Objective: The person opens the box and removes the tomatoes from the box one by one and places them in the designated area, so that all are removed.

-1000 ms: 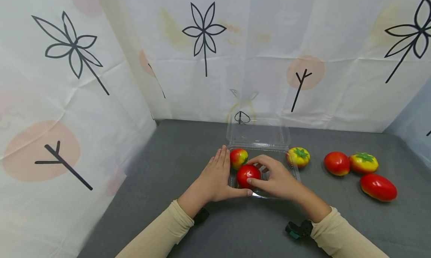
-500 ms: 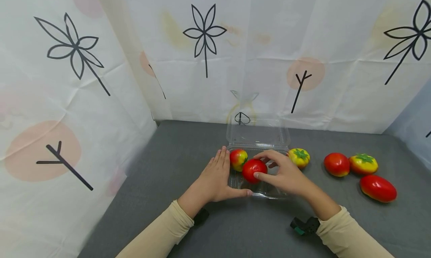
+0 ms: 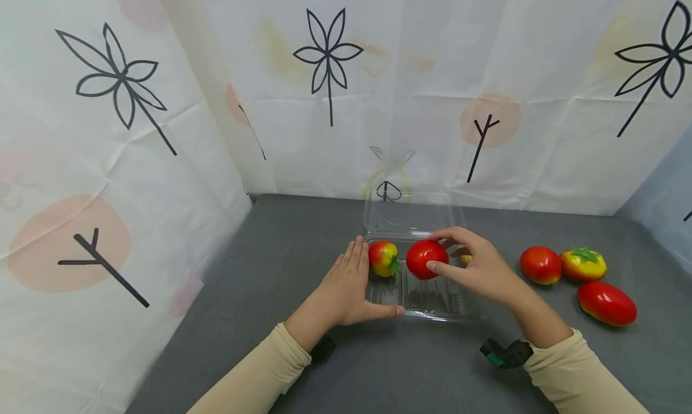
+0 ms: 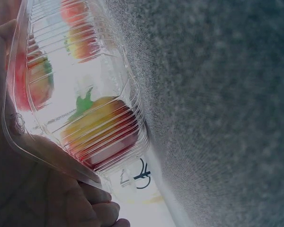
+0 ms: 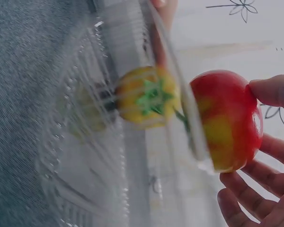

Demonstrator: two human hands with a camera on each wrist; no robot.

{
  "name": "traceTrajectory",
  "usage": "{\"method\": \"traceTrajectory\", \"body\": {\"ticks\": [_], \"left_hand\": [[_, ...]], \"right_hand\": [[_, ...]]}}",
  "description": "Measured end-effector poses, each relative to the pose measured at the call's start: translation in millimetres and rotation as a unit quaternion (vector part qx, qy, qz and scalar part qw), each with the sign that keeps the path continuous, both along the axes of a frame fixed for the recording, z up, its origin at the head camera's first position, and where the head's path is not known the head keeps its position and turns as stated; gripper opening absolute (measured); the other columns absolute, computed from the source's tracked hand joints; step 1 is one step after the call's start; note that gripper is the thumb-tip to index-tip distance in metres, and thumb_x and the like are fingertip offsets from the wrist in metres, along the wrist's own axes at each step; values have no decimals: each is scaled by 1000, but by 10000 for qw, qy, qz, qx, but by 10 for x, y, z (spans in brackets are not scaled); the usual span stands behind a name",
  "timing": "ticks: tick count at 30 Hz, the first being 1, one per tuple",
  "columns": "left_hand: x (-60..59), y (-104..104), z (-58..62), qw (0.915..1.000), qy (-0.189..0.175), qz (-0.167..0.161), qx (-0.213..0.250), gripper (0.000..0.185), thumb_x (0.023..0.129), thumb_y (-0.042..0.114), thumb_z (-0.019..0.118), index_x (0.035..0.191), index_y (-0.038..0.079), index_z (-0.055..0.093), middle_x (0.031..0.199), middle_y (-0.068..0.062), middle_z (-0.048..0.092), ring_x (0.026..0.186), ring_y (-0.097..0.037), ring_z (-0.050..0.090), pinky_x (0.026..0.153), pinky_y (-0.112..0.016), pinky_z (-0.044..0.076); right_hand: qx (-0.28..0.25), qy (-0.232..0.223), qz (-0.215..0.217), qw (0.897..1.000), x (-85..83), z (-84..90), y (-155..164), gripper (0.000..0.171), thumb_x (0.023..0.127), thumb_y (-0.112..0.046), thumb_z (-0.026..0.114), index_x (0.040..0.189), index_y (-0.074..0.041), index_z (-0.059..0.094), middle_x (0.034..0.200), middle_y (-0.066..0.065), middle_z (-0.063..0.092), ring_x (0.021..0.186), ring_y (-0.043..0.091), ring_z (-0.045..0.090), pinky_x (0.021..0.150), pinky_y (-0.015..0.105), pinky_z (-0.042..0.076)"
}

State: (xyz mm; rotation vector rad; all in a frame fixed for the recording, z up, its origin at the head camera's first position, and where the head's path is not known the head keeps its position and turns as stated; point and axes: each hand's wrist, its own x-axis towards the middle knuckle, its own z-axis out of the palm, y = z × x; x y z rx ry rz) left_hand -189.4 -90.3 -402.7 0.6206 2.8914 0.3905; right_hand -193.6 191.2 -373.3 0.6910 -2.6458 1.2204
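In the head view a clear plastic clamshell box [image 3: 432,306] lies on the table, its lid [image 3: 416,213] standing raised at the back. My left hand [image 3: 346,288] rests against the box's left side with straight fingers, its thumb along the front rim. Inside, at the left, sits a red-and-yellow tomato [image 3: 382,259] with a green calyx. My right hand [image 3: 476,270] pinches a glossy red tomato [image 3: 427,259] between thumb and fingers over the box's back middle. The right wrist view shows a yellow patch on this held tomato [image 5: 225,123], level with the rim.
A yellow tomato [image 3: 466,260] is mostly hidden behind my right hand. Farther right lie a round red tomato [image 3: 540,265], a yellow-and-red one [image 3: 584,264] and a long red one [image 3: 607,304]. Patterned white cloth [image 3: 421,71] hangs behind the grey table [image 3: 303,240].
My right hand has carried the red tomato rightward and away from me, off from beside the red-and-yellow one, and now covers most of the yellow tomato. My left hand has stayed in place.
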Motion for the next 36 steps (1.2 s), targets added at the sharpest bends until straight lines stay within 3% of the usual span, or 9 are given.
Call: {"method": "traceTrajectory", "body": {"ticks": [13, 23, 31, 36], "left_hand": [[10, -26, -38, 9999, 84, -85, 41, 136, 79, 96, 53, 171, 4, 11, 180, -15, 6, 167, -34, 7, 134, -51, 20], [-1, -35, -39, 9998, 138, -100, -56, 138, 78, 99, 49, 171, 4, 9, 180, -14, 2, 168, -32, 6, 134, -50, 18], [3, -24, -34, 9999, 58, -102, -48, 138, 79, 98, 50, 171, 4, 8, 180, -14, 0, 168, -32, 4, 135, -50, 16], [3, -27, -31, 9999, 45, -96, -29, 138, 79, 97, 51, 170, 3, 8, 180, -16, 1, 168, -32, 4, 134, -51, 17]], "right_hand": [[178, 247, -461, 9985, 54, 156, 224, 46, 92, -19, 84, 134, -15, 67, 127, 6, 71, 111, 20, 62, 89, 32, 60], [234, 344, -660, 9970, 170, 134, 523, 49, 91, -17, 85, 137, -17, 67, 128, 3, 69, 105, -3, 58, 86, 10, 52], [131, 121, -992, 9949, 255, 175, 860, 51, 92, -17, 84, 139, -17, 65, 125, -14, 64, 102, -5, 60, 77, 10, 56], [148, -135, -1064, 9941, 278, 222, 1057, 49, 96, -19, 80, 142, -15, 62, 126, -18, 61, 99, -12, 61, 69, 21, 61]]}}
